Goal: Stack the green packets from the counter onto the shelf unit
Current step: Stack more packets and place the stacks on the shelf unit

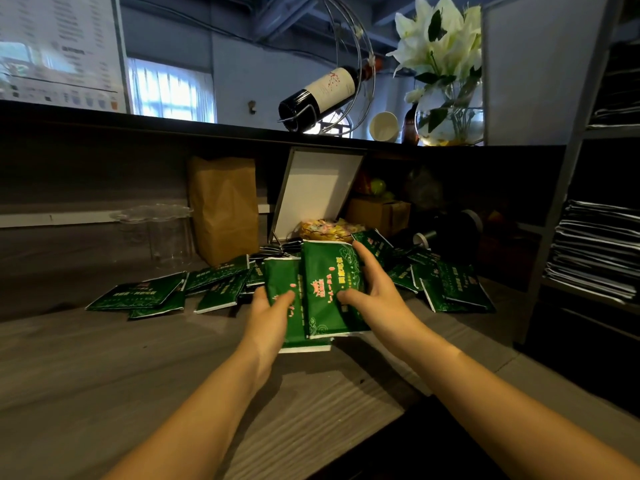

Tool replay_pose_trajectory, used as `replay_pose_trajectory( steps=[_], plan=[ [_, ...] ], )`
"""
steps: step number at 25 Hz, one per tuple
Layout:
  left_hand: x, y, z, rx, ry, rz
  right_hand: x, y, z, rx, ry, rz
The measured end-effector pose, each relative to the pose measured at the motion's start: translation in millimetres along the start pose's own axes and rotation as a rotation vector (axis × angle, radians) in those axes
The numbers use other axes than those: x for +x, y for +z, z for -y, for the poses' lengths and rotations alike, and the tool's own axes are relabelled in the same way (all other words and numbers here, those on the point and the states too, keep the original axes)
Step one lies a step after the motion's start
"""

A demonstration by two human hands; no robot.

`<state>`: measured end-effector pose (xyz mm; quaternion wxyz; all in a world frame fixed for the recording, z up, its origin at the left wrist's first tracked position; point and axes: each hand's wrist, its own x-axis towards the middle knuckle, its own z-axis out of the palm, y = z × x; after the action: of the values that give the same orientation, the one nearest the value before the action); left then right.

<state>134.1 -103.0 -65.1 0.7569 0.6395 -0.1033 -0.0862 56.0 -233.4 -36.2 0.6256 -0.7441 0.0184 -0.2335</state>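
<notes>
Several green packets with red and white print lie scattered on the grey wooden counter (104,358), some at the left (138,297) and some at the right (453,289). My left hand (268,315) grips a green packet (282,289) at its left edge, thumb on top. My right hand (372,287) holds a second green packet (323,289) by its right edge, and this packet overlaps the first. Both packets are tilted up a little above the counter. The shelf unit (568,174) stands at the right with stacks of dark packets (595,247) on its shelves.
A brown paper bag (225,209), clear plastic cups (162,233), an open white box lid (315,188) and a cardboard box (379,214) stand behind the packets. On the ledge above are a wine bottle in a wire holder (322,95), a paper cup (383,126) and a vase of white lilies (446,109).
</notes>
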Motion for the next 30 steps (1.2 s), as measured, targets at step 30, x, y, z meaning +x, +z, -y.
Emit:
replay_pose_trajectory(
  steps=[30],
  plan=[
    [59.1,86.9,8.9,-0.184,-0.088,0.143,94.3,-160.4,-85.8,-1.264,0.527,-0.111]
  ],
)
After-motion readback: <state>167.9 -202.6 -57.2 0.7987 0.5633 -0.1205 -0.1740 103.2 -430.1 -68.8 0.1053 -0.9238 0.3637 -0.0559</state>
